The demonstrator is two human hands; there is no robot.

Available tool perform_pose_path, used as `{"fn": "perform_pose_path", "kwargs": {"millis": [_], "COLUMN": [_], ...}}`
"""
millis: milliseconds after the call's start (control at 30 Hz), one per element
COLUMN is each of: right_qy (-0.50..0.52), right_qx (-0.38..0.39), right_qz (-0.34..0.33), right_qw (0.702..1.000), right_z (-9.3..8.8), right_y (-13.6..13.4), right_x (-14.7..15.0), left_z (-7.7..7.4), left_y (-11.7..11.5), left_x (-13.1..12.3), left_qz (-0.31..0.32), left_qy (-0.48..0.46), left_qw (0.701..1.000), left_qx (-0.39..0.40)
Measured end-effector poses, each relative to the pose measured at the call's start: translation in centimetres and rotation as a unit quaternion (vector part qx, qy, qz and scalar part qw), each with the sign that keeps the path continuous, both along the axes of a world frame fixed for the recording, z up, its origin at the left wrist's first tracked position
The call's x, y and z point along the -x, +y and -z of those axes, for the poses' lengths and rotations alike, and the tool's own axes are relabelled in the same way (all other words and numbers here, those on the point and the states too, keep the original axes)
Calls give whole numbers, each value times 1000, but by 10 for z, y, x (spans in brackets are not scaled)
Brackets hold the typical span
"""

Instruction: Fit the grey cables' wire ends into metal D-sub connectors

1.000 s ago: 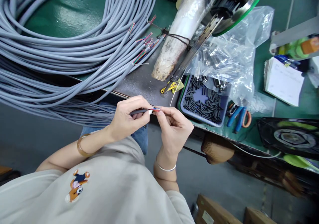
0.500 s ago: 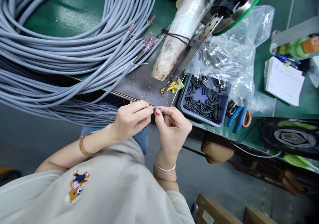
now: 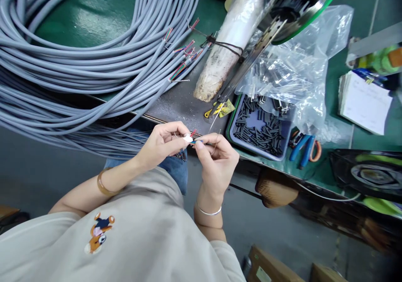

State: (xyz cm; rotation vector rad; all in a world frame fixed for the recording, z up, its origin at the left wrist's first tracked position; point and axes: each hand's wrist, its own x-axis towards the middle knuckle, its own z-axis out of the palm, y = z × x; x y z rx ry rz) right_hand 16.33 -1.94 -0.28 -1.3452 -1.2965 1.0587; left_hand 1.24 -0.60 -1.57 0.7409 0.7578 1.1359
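Observation:
My left hand (image 3: 163, 144) is closed in a pinch near the bench's front edge, with a small white patch at its fingertips. Thin red wires (image 3: 194, 132) stick up beside those fingertips. Between the two hands runs a thin blue wire (image 3: 195, 141). My right hand (image 3: 218, 154) is closed too, thumb and forefinger pinching the blue wire's end. A fine pale strand (image 3: 216, 118) rises beyond the right fingers. Where the wires enter the left hand is hidden by its fingers.
Coiled grey cables (image 3: 94, 75) with stripped coloured ends fill the left side. A soldering iron (image 3: 241, 70) lies beside a white, wire-tied bundle (image 3: 220, 56). Right of it stand a tray of black tubes (image 3: 230, 131), a plastic bag (image 3: 314, 60), pliers (image 3: 303, 148) and a notepad (image 3: 366, 102).
My left hand has turned, so its thumb now shows. The red wires, earlier by my right thumb, now point up beside the left fingertips. The view has shifted slightly.

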Motion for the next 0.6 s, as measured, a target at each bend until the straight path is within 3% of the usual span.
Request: {"fn": "perform_pose_path", "kwargs": {"millis": [167,433,600], "right_qy": [15,-55,-29], "right_qx": [28,33,46], "right_qz": [-11,-46,-41], "right_qw": [999,997,998], "right_z": [2,-7,-6], "right_y": [0,1,3], "right_x": [-5,-12,-12], "left_z": [-4,-12,-14], "left_y": [1,6,0], "left_x": [3,9,6], "left_qz": [11,49,49], "left_qy": [37,138,182], "left_qw": [999,987,980], "left_qx": [-6,-66,-60]}}
